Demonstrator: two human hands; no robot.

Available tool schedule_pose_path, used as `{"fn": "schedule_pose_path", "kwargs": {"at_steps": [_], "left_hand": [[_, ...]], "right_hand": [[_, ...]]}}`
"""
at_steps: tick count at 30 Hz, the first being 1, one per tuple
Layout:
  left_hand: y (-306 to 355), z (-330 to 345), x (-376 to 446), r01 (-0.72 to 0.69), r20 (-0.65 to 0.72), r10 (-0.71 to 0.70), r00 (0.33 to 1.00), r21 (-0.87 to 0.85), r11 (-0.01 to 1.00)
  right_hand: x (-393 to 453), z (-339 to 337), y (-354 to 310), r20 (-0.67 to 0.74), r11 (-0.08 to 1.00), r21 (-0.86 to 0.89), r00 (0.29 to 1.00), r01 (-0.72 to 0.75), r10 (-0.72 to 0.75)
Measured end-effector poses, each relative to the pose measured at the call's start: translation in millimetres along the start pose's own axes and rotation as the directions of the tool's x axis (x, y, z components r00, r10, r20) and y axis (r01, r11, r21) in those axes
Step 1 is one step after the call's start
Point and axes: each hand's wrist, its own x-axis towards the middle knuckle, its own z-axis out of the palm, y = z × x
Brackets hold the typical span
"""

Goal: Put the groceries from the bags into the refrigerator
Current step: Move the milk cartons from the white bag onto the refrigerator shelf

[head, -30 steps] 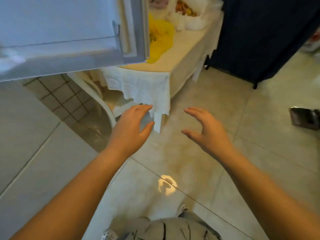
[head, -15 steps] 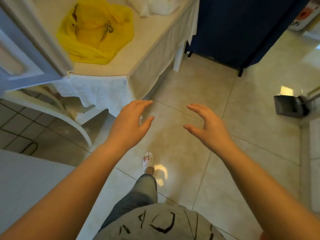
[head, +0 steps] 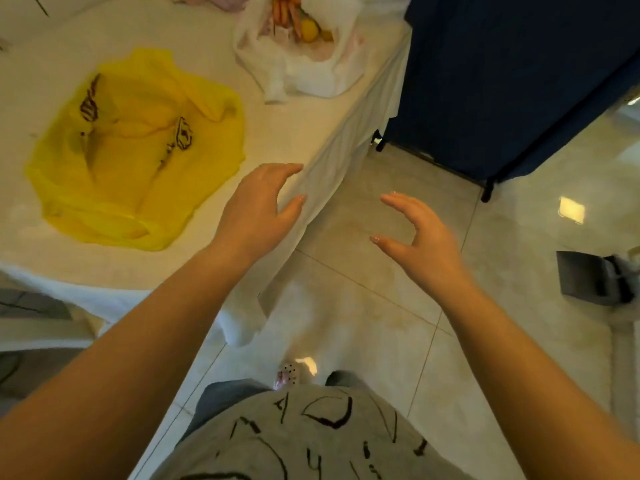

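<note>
Both my hands are empty, fingers loosely spread and a little curved: my left hand (head: 258, 206) hangs over the near edge of the surface (head: 294, 133), my right hand (head: 420, 237) beside it over the floor (head: 381, 306), gripping nothing. The groceries I want are in the white bag (head: 304, 57), well ahead of my left hand and a little to its right, at the far corner of the surface. Its mouth gapes open and I can see orange and yellow produce (head: 304, 24) inside, something round and yellow among longer orange pieces; I can't tell exactly what they are or how much lies beneath. I judge the bag thin, soft and slippery, so it will sag and offer no firm wall; better to reach through the mouth and lift items singly, or gather the handles if I carry it whole. The produce looks firm but bruisable and moderately light. The yellow bag (head: 138, 150), just left of my left hand, lies flat and crumpled; it looks emptied, though a fold could hide something. It would weigh almost nothing and slide easily on the cloth.
</note>
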Motion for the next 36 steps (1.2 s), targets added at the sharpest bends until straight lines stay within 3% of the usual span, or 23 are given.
{"fn": "schedule_pose_path", "kwargs": {"at_steps": [9, 18, 24, 32, 36], "left_hand": [[0.2, 39.3, 168.5, 0.097, -0.088, -0.095, 0.992, 0.02, 0.995], [15.0, 73.7, 302.6, 0.289, -0.214, -0.277, 0.937, 0.024, 0.957], [-1.6, 83.0, 370.6, 0.406, -0.279, -0.386, 0.879, 0.014, 0.914], [-56.8, 77.2, 469.2, 0.45, -0.376, -0.431, 0.82, -0.041, 0.892], [-85.4, 77.6, 508.9, 0.435, -0.401, -0.402, 0.823, -0.012, 0.901]], "right_hand": [[197.2, -38.1, 59.4, 0.026, 0.989, 0.076, 0.992, 0.124, -0.126], [390.2, -86.3, 98.5, 0.183, 0.948, 0.135, 0.933, 0.289, -0.311], [498.0, -77.9, 98.6, 0.265, 0.913, 0.14, 0.874, 0.383, -0.407], [625.0, -48.6, 70.2, 0.352, 0.844, 0.116, 0.773, 0.523, -0.528], [680.7, -34.6, 59.6, 0.379, 0.816, 0.122, 0.734, 0.565, -0.564]]}}
